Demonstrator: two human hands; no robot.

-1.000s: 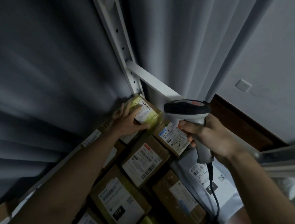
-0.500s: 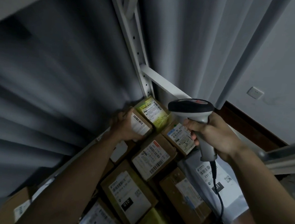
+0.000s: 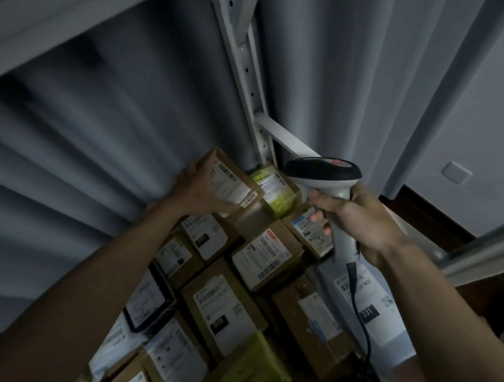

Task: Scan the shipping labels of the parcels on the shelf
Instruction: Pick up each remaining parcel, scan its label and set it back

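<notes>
From your head camera, your left hand [image 3: 197,190] grips a brown cardboard parcel [image 3: 233,183] at the far end of the shelf, fingers curled round its left side and thumb across its near face. The parcel is tipped up above the ones under it, its long axis running from upper left to lower right, and its white shipping label [image 3: 230,180] faces up toward you and the scanner. The print on that label is blurred and cannot be read.

Your right hand [image 3: 361,218] is wrapped round the grey handle of the barcode scanner [image 3: 325,179], index finger curled at the front of the grip. The scanner's dark head points left, toward the held parcel, and its handle slopes down to the right; its black cable [image 3: 359,310] hangs from the butt and runs off the bottom edge.

Just right of the held parcel a yellow-green parcel [image 3: 275,189] sits against the white shelf upright [image 3: 246,68], partly hidden by the scanner head. Below, more labelled boxes [image 3: 225,307] lie packed flat, touching one another, labels up. The nearest ones are cut off by the frame and covered by your forearms. A grey curtain [image 3: 97,134] hangs behind.
</notes>
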